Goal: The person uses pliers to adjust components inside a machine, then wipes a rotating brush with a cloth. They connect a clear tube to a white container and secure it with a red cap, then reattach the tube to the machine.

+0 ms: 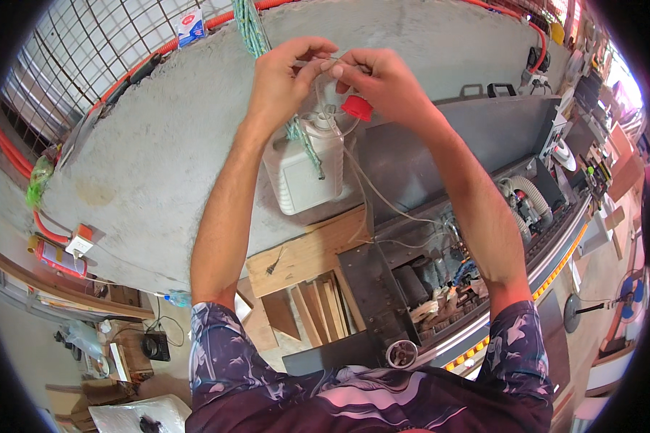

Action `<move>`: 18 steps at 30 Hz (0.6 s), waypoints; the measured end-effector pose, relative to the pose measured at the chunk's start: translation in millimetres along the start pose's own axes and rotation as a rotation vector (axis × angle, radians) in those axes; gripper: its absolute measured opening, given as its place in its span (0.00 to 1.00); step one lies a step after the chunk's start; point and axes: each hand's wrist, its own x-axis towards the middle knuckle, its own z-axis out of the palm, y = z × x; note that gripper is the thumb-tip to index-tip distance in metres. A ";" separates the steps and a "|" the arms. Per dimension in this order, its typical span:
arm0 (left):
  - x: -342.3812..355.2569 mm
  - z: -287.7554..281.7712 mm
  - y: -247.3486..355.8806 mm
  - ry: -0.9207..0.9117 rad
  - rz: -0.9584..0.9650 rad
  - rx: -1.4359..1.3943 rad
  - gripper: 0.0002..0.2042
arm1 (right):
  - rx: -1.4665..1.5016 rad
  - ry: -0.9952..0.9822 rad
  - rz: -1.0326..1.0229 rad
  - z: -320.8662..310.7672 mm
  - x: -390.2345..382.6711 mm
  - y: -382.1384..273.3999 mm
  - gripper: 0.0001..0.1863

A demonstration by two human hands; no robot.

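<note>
My left hand [285,76] and my right hand [383,83] meet fingertip to fingertip above a white plastic jug [307,169]. Both are closed in a pinch on a thin clear tube [321,90], whose end is mostly hidden by the fingers. Just under my right hand is a red screw cap [357,108], off the jug's mouth. A green and white rope [249,29] comes down from above, passes behind my left hand and shows again at the jug, which hangs against the grey wall. More thin tubing [390,209] runs from the jug toward the machine.
Below right stands a long dark machine [361,289] with an open compartment of hoses and parts, plus a handwheel [401,353]. Wooden boards [310,249] lie beneath the jug. Orange conduit [115,86] and wire mesh [87,50] edge the wall's top; a socket [79,245] is at left.
</note>
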 end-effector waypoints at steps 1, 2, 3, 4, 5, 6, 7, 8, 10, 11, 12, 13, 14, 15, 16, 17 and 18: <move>-3.8 -0.2 1.6 0.034 -0.026 -0.039 0.11 | 0.006 0.015 0.008 -0.9 0.0 -0.7 0.14; -8.7 -1.3 -0.3 0.070 -0.025 -0.034 0.12 | 0.013 0.029 0.016 -3.2 -1.1 -1.6 0.13; -15.1 -3.6 -3.9 0.106 -0.024 -0.029 0.12 | 0.020 0.044 0.024 -5.3 -2.0 -1.5 0.13; -22.2 -6.4 -6.6 0.144 -0.022 -0.022 0.12 | 0.025 0.039 0.057 -7.3 -2.0 -0.4 0.13; -30.4 -7.6 -6.0 0.157 -0.017 0.045 0.12 | 0.030 0.038 0.091 -11.3 -2.7 1.4 0.13; -41.4 -8.7 -3.7 0.169 -0.013 0.112 0.13 | 0.035 0.038 0.126 -13.8 -3.0 2.7 0.13; -54.2 -8.9 -0.7 0.183 -0.009 0.180 0.13 | 0.008 0.042 0.134 -15.0 -2.9 1.8 0.14; -69.8 -5.7 -0.3 0.256 -0.020 0.194 0.13 | -0.017 0.046 0.140 -15.8 -2.2 0.5 0.14; -107.9 10.8 -4.2 0.401 -0.040 0.216 0.13 | -0.043 0.048 0.131 -17.4 -1.0 0.1 0.15; -128.4 22.4 -4.0 0.410 -0.116 0.168 0.13 | -0.045 0.045 0.116 -18.7 0.4 0.6 0.16; -145.4 34.7 -2.7 0.420 -0.192 0.120 0.13 | -0.047 0.041 0.098 -19.6 2.3 -0.4 0.16; -157.2 48.4 -0.6 0.372 -0.275 0.058 0.13 | -0.062 0.028 0.111 -21.1 2.4 -1.1 0.16; -165.1 58.0 2.0 0.329 -0.360 0.004 0.13 | -0.070 0.008 0.119 -19.7 4.4 -5.7 0.16; -168.2 66.8 1.2 0.335 -0.380 -0.015 0.14 | -0.079 -0.013 0.126 -18.0 6.0 -10.2 0.16; -166.8 76.2 1.3 0.339 -0.396 -0.041 0.14 | -0.077 -0.025 0.147 -17.1 6.9 -14.2 0.16; -164.9 83.2 2.0 0.343 -0.411 -0.067 0.15 | -0.074 -0.037 0.168 -15.3 6.5 -18.8 0.16; -162.9 88.4 3.4 0.367 -0.423 -0.211 0.15 | -0.072 -0.049 0.189 -14.2 5.6 -22.6 0.15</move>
